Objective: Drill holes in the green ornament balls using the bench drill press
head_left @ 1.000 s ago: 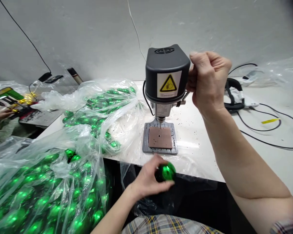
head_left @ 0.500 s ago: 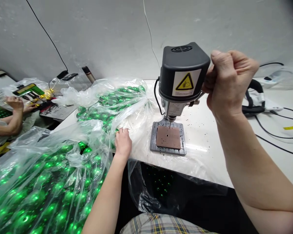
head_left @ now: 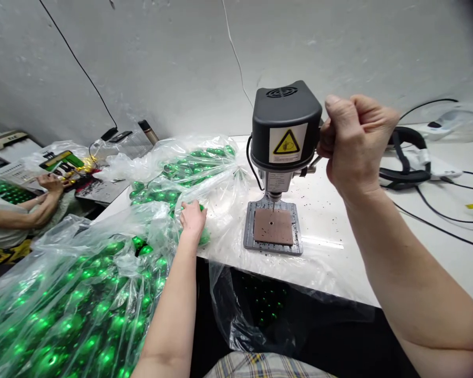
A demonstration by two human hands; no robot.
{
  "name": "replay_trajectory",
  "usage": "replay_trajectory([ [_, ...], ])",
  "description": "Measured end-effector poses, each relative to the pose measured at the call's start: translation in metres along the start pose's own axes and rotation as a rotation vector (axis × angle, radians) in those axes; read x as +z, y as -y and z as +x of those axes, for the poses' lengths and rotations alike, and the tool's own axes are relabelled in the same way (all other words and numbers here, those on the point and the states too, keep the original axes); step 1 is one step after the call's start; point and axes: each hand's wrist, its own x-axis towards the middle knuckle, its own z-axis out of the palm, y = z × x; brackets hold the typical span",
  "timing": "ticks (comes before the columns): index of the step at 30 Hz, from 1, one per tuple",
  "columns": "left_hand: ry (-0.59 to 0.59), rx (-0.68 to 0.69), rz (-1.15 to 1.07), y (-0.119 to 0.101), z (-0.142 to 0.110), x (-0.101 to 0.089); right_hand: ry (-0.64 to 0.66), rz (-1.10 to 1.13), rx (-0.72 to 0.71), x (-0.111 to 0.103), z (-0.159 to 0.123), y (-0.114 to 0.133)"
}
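Observation:
My right hand (head_left: 357, 139) is closed around the feed lever of a small black bench drill press (head_left: 286, 123), level with its motor housing. Below the chuck, the thin bit stands over a brown square plate (head_left: 273, 227) with a hole in it, which lies on the grey base (head_left: 250, 236). My left hand (head_left: 193, 218) is at the mouth of a clear plastic bag, its fingers curled round a shiny green ball (head_left: 202, 207) that shows at the fingertips. More green balls (head_left: 181, 197) lie in the bag beside it.
A large clear bag of green balls (head_left: 82, 304) fills the left front. Another bag hangs below the table edge with green balls (head_left: 264, 299) inside. On the right are a black headband (head_left: 408, 157) and cables. At far left, a co-worker's hands (head_left: 51, 184) are at another bench.
My left hand has lifted slightly, and green now shows at its fingertips. My right hand stays on the lever. The view has shifted a little.

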Motion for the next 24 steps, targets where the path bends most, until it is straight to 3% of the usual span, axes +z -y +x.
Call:
replay_trajectory([
  [2, -0.103, 0.088, -0.329, -0.012, -0.011, -0.004, -0.001, 0.009, 0.003, 0.000, -0.001, 0.001],
  [4, -0.073, 0.179, -0.837, -0.027, -0.025, -0.007, -0.006, 0.018, -0.001, 0.001, -0.001, 0.002],
  [7, 0.287, 0.143, -1.482, -0.052, -0.045, -0.007, -0.016, 0.013, -0.002, 0.002, -0.001, 0.003],
  [10, 0.564, -0.015, -1.780, -0.068, -0.056, 0.003, -0.021, -0.019, -0.005, 0.002, -0.001, 0.002],
  [14, 0.600, -0.040, -1.793, -0.074, -0.061, 0.029, 0.007, -0.039, -0.005, 0.000, -0.001, 0.001],
  [20, 0.369, 0.115, -1.503, -0.082, -0.059, 0.067, 0.019, -0.100, -0.035, -0.001, -0.001, 0.001],
  [24, 0.368, 0.193, -1.419, -0.090, -0.060, 0.079, 0.015, -0.118, -0.043, 0.000, -0.002, 0.003],
])
